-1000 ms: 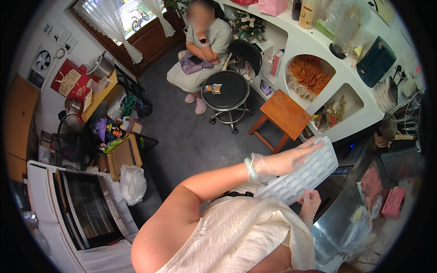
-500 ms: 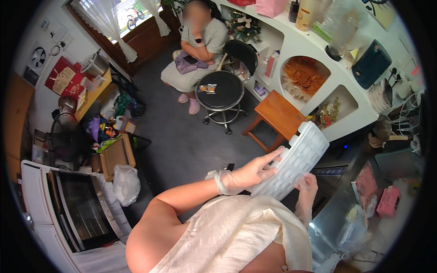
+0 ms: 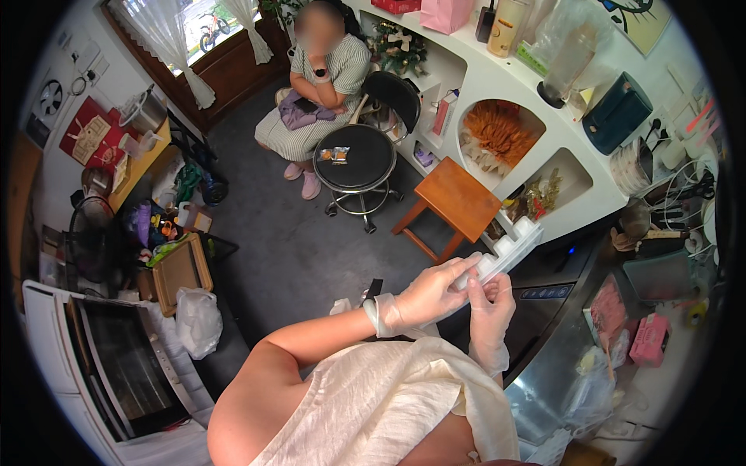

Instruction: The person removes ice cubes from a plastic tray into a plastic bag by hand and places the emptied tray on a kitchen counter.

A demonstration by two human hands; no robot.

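Observation:
A white plastic tray [image 3: 513, 250] with rows of raised cups is held up in front of me, seen almost edge-on and slanting up to the right. My left hand [image 3: 426, 297], in a thin clear glove, grips its near end with the fingers over the cupped side. My right hand [image 3: 491, 309], also gloved, pinches the tray's lower edge close beside the left fingertips. The gloved fingers partly hide the tray's near end.
Beyond my hands stands a wooden stool [image 3: 457, 198], with a black swivel chair [image 3: 353, 167] behind it. A person [image 3: 322, 85] sits near the door. To my right is a metal counter [image 3: 536, 396] holding a pink box [image 3: 650, 340]; an oven [image 3: 128, 365] is at left.
The tray has turned from showing its broad cupped face to nearly edge-on. My right hand has moved left and up, closer to my left hand. The whole view has shifted slightly.

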